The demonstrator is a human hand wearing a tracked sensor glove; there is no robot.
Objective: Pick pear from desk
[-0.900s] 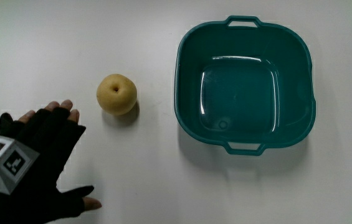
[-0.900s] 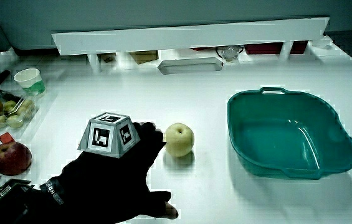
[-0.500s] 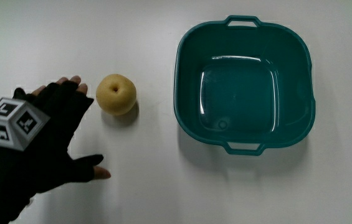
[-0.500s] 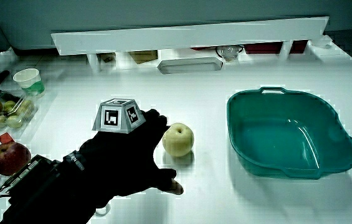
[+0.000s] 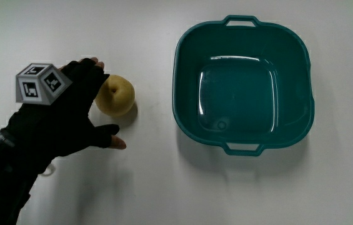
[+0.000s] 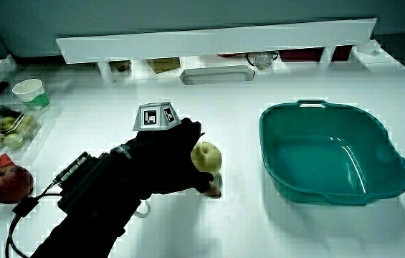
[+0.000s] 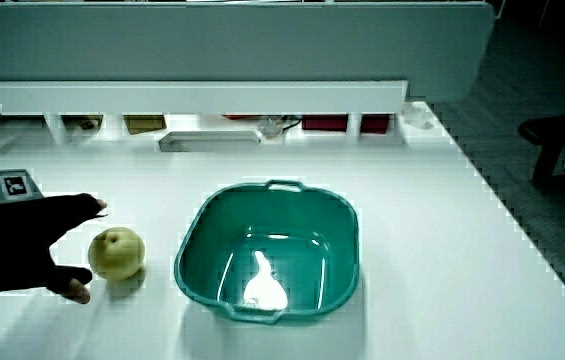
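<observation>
Pear (image 5: 115,95): yellow, on the bare white table (image 5: 70,37), stem end up; sits beside the basin with a clear strip of table between them. Also seen in both side views (image 6: 206,158) (image 7: 117,252).
Hand (image 5: 70,115): black glove, right beside the pear. Fingers (image 5: 92,69) reach along the part of the pear farther from the person; thumb (image 5: 110,139) lies on the table on the nearer part. In a side view the palm (image 6: 163,161) hides part of the fruit.
Fingers, state: spread in a wide cup around the pear, not clamped on it; pear rests on the table.
Cube (image 5: 39,82): white with black pattern, on the back of the hand.
Basin (image 5: 245,28): teal, squarish, a handle on two rims, nothing inside.
Apple (image 6: 5,183): red, near the table's edge, well apart from the pear.
Cup (image 6: 30,92): pale, farther from the person than the apple.
Partition (image 6: 216,39): low, white, along the table's edge.
</observation>
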